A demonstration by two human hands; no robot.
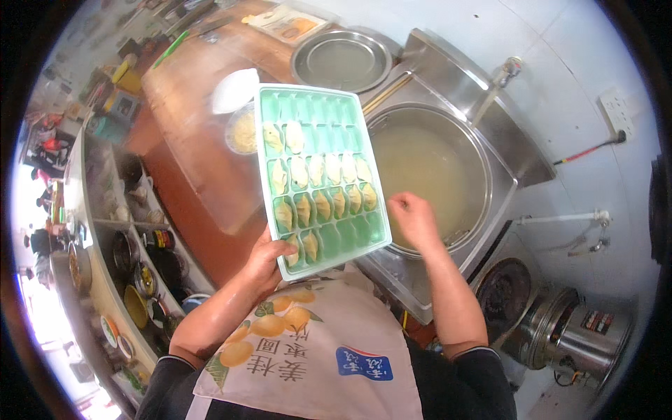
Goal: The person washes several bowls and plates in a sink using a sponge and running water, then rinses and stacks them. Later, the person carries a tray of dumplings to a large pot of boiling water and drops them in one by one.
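My left hand (pixel 268 257) grips the lower left corner of a green plastic dumpling tray (pixel 328 239), thumb over the rim. The tray is tilted, its upper right side reaching over the edge of the pot. Several dumplings (pixel 316 170) sit in its compartments: two middle rows are filled, the second and bottom rows hold two each at the left, and the top row is bare. Right of the tray, my right hand (pixel 415 218) hangs over a large round metal pot (pixel 485 157) of cloudy liquid (pixel 430 168). Its fingers are curled together, with no dumpling showing in them.
Wooden chopsticks (pixel 387 93) lie at the pot's far edge. Beyond are a round metal pan (pixel 341 60), a bowl of pale food (pixel 242 131) and a white dish (pixel 236 92) on the wooden worktop (pixel 194 115). A faucet (pixel 506 73) reaches in from the wall; shelves (pixel 113 226) stand left.
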